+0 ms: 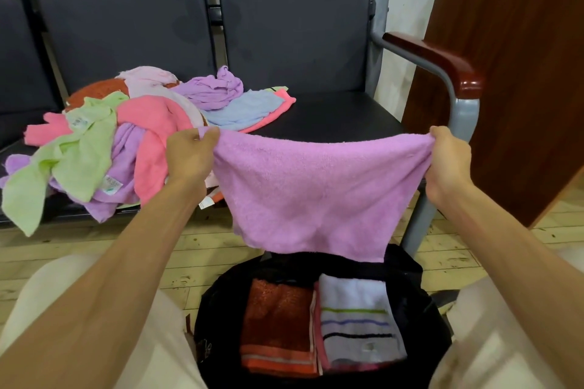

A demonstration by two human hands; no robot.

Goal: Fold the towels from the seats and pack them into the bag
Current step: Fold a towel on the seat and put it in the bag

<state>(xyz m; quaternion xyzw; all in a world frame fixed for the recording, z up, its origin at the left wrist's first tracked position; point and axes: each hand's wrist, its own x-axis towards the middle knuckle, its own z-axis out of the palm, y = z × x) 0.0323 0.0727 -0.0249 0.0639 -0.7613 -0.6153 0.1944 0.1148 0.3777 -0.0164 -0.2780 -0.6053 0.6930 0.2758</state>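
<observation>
Holding a purple towel up in the air, the person stretches it wide between both hands. The left hand pinches the towel's top left corner, its grip pressed tight on the cloth. The right hand pinches the top right corner the same way. The towel sags in the middle and hangs down in front of the seats, and its bottom edge hangs just over the back rim of the bag.

The black bag sits open on the wooden floor, between the person's knees. Two folded towels lie side by side inside it. The orange folded towel is on the left side of the bag. The white striped towel is on the right side, with green, purple and black lines across it. The two are touching.

A pile of loose towels lies on the dark seats, spread over the left seat and the left part of the right seat. It has pink, green, purple, blue and rust-red ones all jumbled up. Some green and purple ends hang over the front edge of the seat.

A wooden armrest is at the right end of the seats. A brown wooden board stands just past it, by the wall.
</observation>
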